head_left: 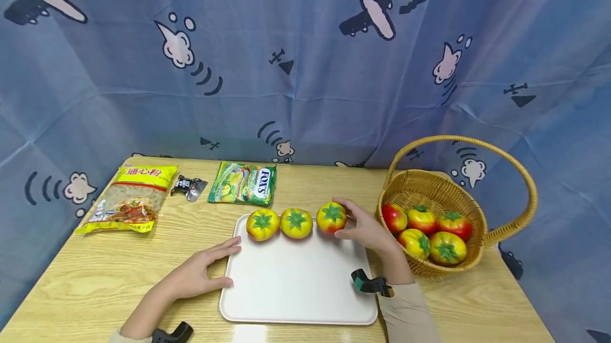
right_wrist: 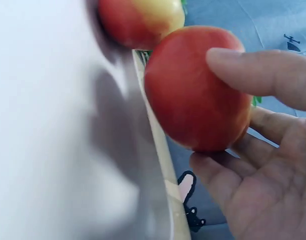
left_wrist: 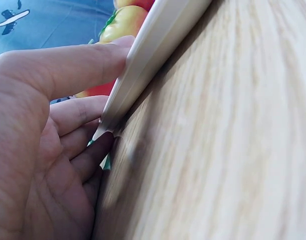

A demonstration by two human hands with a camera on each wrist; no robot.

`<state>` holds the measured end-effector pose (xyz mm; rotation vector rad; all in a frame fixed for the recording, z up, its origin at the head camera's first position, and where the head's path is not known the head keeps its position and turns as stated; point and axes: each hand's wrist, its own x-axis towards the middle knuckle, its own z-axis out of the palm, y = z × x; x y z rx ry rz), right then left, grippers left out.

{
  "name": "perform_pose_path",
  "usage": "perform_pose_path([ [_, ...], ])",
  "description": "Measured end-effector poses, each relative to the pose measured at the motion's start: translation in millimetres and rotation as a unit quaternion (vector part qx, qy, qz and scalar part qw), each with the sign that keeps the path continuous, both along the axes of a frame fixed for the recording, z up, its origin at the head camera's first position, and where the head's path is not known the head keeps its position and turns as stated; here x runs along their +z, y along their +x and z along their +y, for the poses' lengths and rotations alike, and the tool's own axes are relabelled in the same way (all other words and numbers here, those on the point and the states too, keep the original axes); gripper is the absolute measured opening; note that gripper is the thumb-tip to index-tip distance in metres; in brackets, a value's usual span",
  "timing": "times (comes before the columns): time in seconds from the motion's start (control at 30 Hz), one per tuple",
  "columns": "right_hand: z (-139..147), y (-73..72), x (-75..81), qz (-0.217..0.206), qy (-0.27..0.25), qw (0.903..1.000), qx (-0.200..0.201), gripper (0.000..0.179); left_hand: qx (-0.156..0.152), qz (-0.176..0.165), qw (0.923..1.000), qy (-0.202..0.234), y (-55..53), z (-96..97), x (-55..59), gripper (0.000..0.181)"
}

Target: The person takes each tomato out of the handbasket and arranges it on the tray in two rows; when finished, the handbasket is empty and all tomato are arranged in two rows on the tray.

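Observation:
My right hand (head_left: pixel 367 229) grips a red-and-yellow tomato (right_wrist: pixel 192 90) with a green leafy top, thumb on one side and fingers round the other. In the head view this tomato is over the far right part of the white tray (head_left: pixel 296 290). Two more tomatoes, one at the far left corner (head_left: pixel 262 225) and one beside it (head_left: pixel 296 223), sit along the tray's far edge. My left hand (head_left: pixel 198 271) is at the tray's left edge, its fingers loosely extended; in the left wrist view a fingertip (left_wrist: pixel 124 45) meets the rim.
A wicker basket (head_left: pixel 431 184) with a tall handle stands at the right, holding several tomatoes (head_left: pixel 447 248). Behind the tray lies a green Fox's packet (head_left: pixel 242 183). Farther left are a small black wrapped item (head_left: pixel 189 187) and a yellow pasta bag (head_left: pixel 129 200). A blue curtain (head_left: pixel 305 110) hangs behind the table.

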<state>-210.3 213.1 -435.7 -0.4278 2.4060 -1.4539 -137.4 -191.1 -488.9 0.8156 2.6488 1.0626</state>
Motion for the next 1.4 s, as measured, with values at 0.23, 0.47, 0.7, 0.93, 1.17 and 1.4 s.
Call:
perform_pose_path([
  [0.23, -4, 0.9, -5.8, -0.008, 0.026, 0.9995, 0.018, 0.079, 0.001, -0.005, 1.0, 0.0, 1.3, 1.4, 2.5, 0.068],
  [0.47, -10, 2.1, -7.9, -0.007, 0.028, 0.9988, 0.04, 0.079, 0.0, 0.003, 1.0, 0.002, 1.8, 1.5, 2.2, 0.067],
  [0.7, -11, 0.4, -14.0, -0.031, 0.009, 0.9986, 0.042, 0.081, 0.002, 0.004, 1.0, 0.007, 3.2, 2.0, 3.4, 0.068],
  [0.93, -9, -0.8, -17.3, -0.053, -0.036, 0.9968, 0.049, 0.087, 0.003, 0.002, 1.0, 0.006, 3.1, 2.4, 5.3, 0.068],
  [1.17, -5, -1.1, -18.7, -0.079, -0.078, 0.992, 0.06, 0.093, 0.006, 0.001, 1.0, 0.003, 2.6, 2.0, 2.9, 0.067],
  [1.4, -4, -0.4, -19.8, -0.079, -0.072, 0.9928, 0.054, 0.096, 0.008, -0.002, 1.0, 0.002, 2.0, 1.4, 0.1, 0.068],
])
